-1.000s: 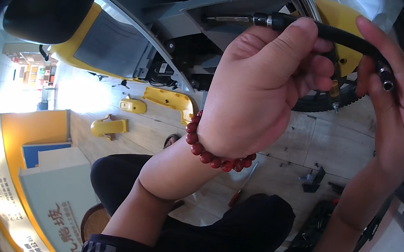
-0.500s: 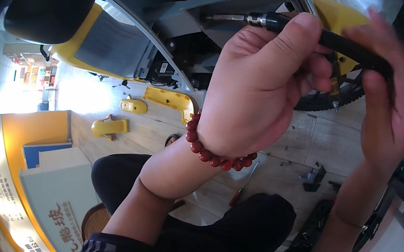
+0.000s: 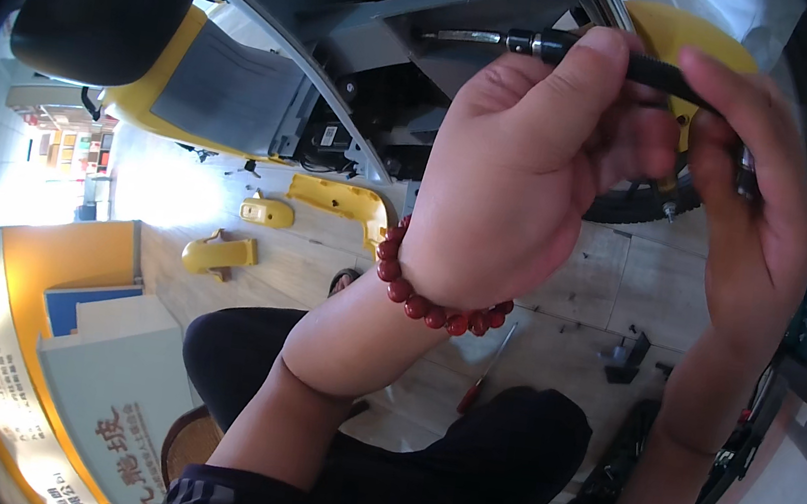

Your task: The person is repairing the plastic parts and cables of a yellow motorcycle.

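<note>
My left hand (image 3: 509,174), with a red bead bracelet (image 3: 405,303) at the wrist, is closed around a black flexible-shaft screwdriver (image 3: 555,47). Its metal bit points left into a recess of the grey plastic panel (image 3: 544,12); whether the tip touches a screw is too small to see. My right hand (image 3: 769,186) curls around the tool's other end, where the shaft bends downward. A short metal piece (image 3: 745,178) of the tool shows by the palm. Behind the hands are a yellow fender (image 3: 693,31) and a black tyre (image 3: 620,210), partly covered.
A yellow seat-like vehicle part with a black pad (image 3: 101,8) stands at the upper left. Yellow covers (image 3: 339,206) lie on the tiled floor. A red-handled screwdriver (image 3: 473,394), a black bracket (image 3: 626,360) and small screws are near my knees. A grey counter (image 3: 115,388) is left.
My right hand has shifted slightly left and its fingers have curled further around the tool's end. The metal end piece now shows. My left hand stays nearly in place.
</note>
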`<state>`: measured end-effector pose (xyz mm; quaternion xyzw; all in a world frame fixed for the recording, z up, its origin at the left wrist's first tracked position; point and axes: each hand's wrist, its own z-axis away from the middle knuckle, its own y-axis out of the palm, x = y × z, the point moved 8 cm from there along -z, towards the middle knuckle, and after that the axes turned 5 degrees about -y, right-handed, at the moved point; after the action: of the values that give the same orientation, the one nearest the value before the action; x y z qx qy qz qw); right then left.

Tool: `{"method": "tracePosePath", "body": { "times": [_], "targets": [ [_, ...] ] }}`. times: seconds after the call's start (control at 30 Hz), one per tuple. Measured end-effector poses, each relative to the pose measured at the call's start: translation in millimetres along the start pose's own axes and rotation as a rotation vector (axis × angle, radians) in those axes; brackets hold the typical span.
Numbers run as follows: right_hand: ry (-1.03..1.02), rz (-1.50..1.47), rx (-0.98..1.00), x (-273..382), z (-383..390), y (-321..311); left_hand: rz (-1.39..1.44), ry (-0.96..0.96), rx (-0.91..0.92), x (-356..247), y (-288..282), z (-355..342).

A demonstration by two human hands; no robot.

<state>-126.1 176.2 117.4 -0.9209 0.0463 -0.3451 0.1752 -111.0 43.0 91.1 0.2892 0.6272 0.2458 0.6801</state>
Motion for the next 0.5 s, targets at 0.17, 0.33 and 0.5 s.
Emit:
{"method": "tracePosePath", "body": {
  "times": [0.17,0.33,0.5],
  "targets": [
    [0.104,-0.487,0.082,-6,2,-1,-0.019,0.043,0.047,-1,2,-1],
    [0.326,-0.525,0.127,-26,4,-4,0.185,-0.073,0.129,2,2,-2],
    [0.020,-0.474,-0.083,-5,-5,-9,0.084,0.035,0.194,0,10,-2]
  ]
}}
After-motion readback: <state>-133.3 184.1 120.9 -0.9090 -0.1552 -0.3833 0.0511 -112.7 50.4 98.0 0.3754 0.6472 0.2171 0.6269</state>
